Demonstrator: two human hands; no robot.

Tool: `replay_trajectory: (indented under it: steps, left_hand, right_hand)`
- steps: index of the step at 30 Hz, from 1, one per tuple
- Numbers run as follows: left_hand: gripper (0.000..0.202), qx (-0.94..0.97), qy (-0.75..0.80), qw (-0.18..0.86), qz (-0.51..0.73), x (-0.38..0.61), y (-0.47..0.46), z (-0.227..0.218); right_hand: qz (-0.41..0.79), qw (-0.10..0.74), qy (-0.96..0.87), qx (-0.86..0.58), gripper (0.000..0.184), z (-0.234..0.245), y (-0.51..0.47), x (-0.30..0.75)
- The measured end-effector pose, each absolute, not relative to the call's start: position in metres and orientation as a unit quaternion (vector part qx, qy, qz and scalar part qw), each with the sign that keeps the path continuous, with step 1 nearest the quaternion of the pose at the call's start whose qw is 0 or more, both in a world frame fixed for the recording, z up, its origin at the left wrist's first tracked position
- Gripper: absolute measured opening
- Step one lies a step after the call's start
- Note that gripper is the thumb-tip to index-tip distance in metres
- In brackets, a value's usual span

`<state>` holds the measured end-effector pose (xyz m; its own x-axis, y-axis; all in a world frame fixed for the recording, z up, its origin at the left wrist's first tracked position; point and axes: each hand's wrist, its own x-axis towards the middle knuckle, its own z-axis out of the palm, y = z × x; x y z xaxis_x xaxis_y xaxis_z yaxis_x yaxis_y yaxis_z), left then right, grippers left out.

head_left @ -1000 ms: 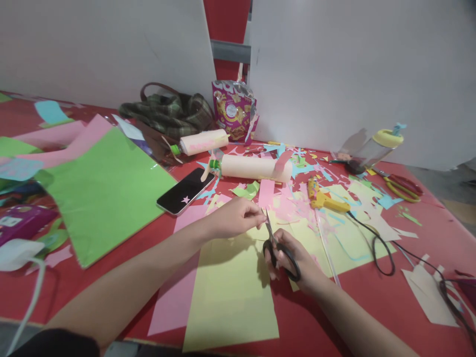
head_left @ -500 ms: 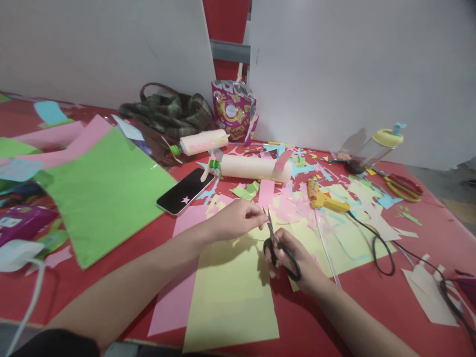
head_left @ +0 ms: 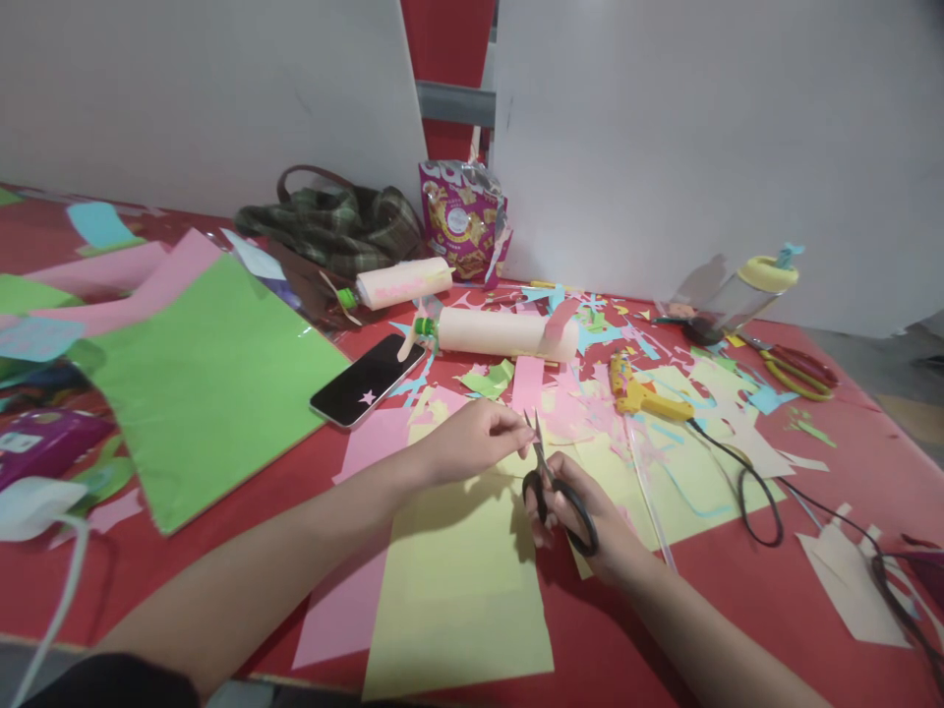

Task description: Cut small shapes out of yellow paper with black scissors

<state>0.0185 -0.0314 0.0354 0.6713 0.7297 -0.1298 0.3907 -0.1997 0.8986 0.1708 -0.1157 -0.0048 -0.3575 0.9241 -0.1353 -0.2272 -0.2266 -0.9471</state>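
My right hand (head_left: 590, 526) grips black-handled scissors (head_left: 555, 484), blades pointing up and away from me. My left hand (head_left: 476, 438) pinches something small right at the blade tips; it is too small to name. Both hands hover over a yellow paper sheet (head_left: 457, 580) that lies on a pink sheet (head_left: 346, 600) on the red table (head_left: 737, 590).
A green sheet (head_left: 206, 379), a phone (head_left: 369, 379), two paper-wrapped bottles (head_left: 501, 332), a plaid bag (head_left: 331, 226) and a snack bag (head_left: 461, 216) lie beyond. To the right are a yellow glue gun (head_left: 641, 393) with its black cord, a tilted bottle (head_left: 741, 295), red-yellow scissors (head_left: 800, 369) and scattered paper scraps.
My hands and the scissors have barely shifted; the pink sheet under my left forearm has slid slightly.
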Motion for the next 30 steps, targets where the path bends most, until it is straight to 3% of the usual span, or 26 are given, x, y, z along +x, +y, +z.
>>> replay_trajectory:
  steps: [30]
  left_hand:
    - [0.027, 0.694, 0.408, 0.521, 0.284, 0.034, -0.055, 0.023]
  right_hand:
    - [0.667, 0.427, -0.451, -0.412, 0.026, -0.006, -0.116, 0.169]
